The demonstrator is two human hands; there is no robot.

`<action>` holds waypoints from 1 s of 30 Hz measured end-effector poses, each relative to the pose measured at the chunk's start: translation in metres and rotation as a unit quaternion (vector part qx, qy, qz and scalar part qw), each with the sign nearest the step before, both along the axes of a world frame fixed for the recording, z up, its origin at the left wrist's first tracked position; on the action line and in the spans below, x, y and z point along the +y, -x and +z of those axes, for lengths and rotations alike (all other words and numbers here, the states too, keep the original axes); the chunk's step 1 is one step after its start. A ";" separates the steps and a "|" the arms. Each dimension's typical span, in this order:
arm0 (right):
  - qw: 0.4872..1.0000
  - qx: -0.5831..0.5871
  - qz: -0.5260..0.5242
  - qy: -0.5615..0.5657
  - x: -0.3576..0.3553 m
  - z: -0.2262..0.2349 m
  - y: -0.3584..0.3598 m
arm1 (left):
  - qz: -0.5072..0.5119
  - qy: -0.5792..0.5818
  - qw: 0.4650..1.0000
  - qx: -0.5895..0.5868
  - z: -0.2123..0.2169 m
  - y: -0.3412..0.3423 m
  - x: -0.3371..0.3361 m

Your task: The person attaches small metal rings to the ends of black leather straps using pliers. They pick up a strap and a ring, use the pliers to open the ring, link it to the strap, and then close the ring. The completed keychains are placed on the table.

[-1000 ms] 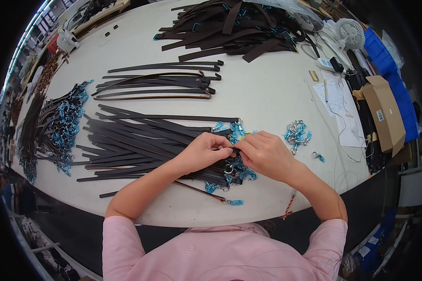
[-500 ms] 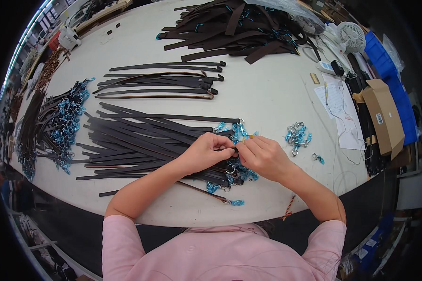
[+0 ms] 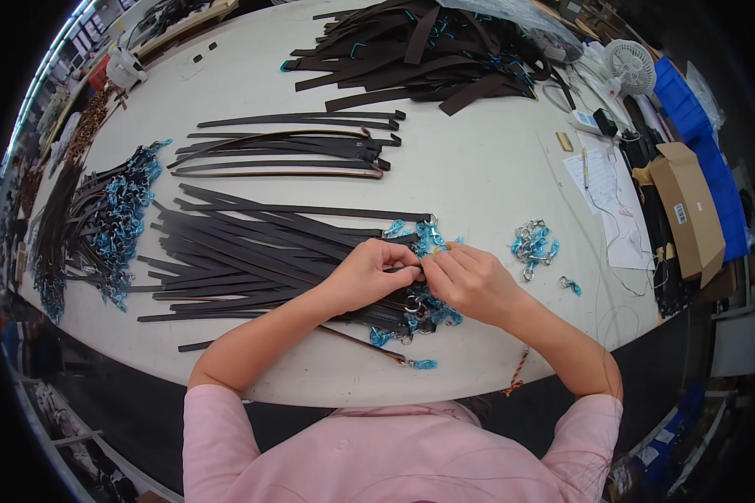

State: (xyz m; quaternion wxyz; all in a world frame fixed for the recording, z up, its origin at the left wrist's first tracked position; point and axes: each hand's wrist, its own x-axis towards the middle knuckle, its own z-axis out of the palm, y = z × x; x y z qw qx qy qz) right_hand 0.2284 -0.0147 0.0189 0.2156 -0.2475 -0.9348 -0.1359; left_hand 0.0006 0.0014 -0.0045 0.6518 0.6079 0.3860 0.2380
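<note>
- Strap, blue-wrapped clasp at tip; near the counter's front edge.
- Left hand and right hand, both pinched narrow on a dark strap end, detail hidden; a loosened pinch could let it slip.
- Black strap pile, beneath; crowded clasps could snag.
- Loose clasps, right.
- Bent-end straps, beyond.
- Wide dark straps, farthest.

I've got even, fairly bright light on the smooth off-white bench; shadows are soft. Strongest glare I see: a long bluish-white glowing strip curving along the upper-left rim. Fisheye bends the bench edge, corners go black, outer zones dim and mushy. Centre's reasonably sharp, but I lose surface detail in the flat black straps.
</note>
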 end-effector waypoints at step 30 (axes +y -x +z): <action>0.990 0.089 -0.038 0.100 -0.005 -0.004 0.002 | 0.022 -0.042 0.999 0.009 -0.006 -0.001 -0.004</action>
